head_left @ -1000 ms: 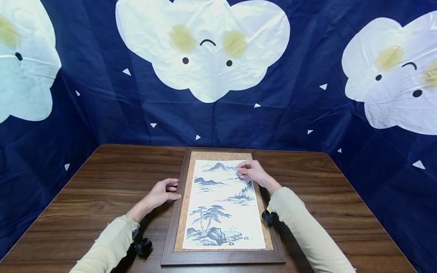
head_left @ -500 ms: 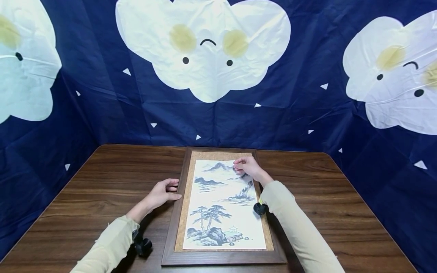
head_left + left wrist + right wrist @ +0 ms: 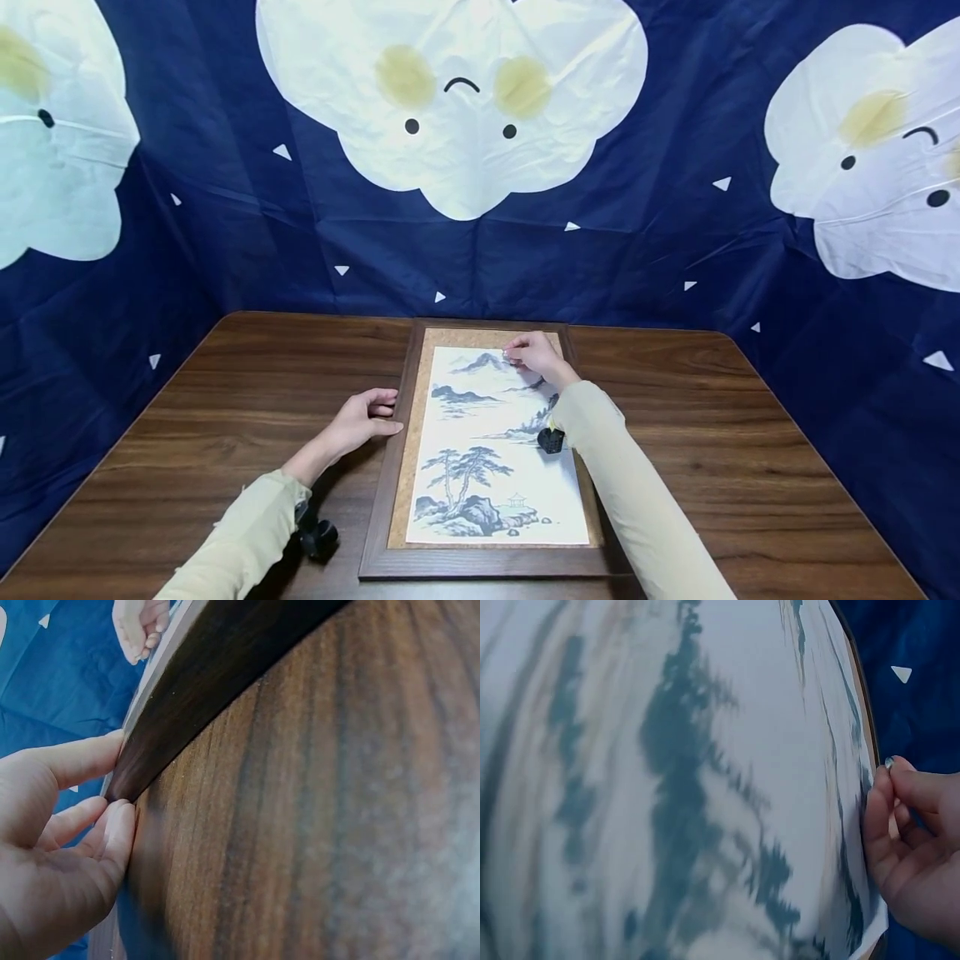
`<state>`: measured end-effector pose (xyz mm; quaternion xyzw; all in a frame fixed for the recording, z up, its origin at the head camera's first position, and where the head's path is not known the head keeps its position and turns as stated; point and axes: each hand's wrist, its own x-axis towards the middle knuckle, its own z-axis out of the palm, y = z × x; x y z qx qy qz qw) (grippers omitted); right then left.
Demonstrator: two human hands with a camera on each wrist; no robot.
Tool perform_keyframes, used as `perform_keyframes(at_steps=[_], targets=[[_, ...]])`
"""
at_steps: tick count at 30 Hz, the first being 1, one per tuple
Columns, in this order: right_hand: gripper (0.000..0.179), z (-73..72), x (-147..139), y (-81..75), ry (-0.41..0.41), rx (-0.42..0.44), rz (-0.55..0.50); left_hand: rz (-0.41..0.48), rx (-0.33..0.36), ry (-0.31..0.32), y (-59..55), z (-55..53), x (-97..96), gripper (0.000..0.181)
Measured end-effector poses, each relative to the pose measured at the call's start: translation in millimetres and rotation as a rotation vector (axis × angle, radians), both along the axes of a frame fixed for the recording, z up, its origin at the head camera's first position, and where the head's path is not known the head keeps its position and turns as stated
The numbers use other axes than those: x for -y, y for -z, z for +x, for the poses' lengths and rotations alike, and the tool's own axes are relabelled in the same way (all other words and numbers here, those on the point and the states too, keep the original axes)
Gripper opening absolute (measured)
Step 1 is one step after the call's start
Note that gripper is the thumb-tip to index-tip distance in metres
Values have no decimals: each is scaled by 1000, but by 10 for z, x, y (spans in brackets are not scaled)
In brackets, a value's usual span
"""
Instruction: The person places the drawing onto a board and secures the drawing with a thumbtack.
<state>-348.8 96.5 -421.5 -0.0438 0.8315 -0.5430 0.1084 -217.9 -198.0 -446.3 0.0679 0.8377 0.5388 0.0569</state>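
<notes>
A brown wooden frame [image 3: 387,500] with a cork board [image 3: 400,517] inside it lies on the table. On the cork rests a white sheet with an ink landscape painting [image 3: 442,433]. My left hand [image 3: 358,425] is at the frame's left side; its thumb and fingertips touch the frame's edge [image 3: 161,712] in the left wrist view. Near the sheet's top edge, my right hand [image 3: 534,354] pinches a small, clear, shiny push pin [image 3: 889,762] between thumb and finger. The right hand and sleeve cover part of the painting's right side.
The wood-grain table [image 3: 247,400] extends on both sides of the frame. Behind it hangs a dark blue cloth [image 3: 375,242] printed with white clouds. Black wrist devices sit under the left wrist [image 3: 318,537] and the right wrist [image 3: 551,440].
My right hand has moved left and slightly up along the top of the painting, still pinching the push pin. My left hand stays at the frame's left side. The head view has shifted slightly.
</notes>
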Motion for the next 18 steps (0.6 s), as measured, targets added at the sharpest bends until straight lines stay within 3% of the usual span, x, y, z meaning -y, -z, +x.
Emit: perform_keyframes(at_steps=[4,7,9,12,14,18], targets=[[11,-66,66,27,23,-22,66,-2,-5,-4,-4,9,-1,57],[7,-291,31,267,2,-58,82,13,0,-6,-10,27,-14,56],[6,-548,-32,577,-44,-126,68,28,3,-11,-12,39,-23,56],[8,-826,-55,883,-39,-145,154,38,1,-6,-9,45,-28,56],[9,-967,-79,1070,-54,-241,152,36,0,-10,-9,46,-30,56],[11,-901,-28,960,-8,-233,197,25,-5,-26,-8,39,-25,55]])
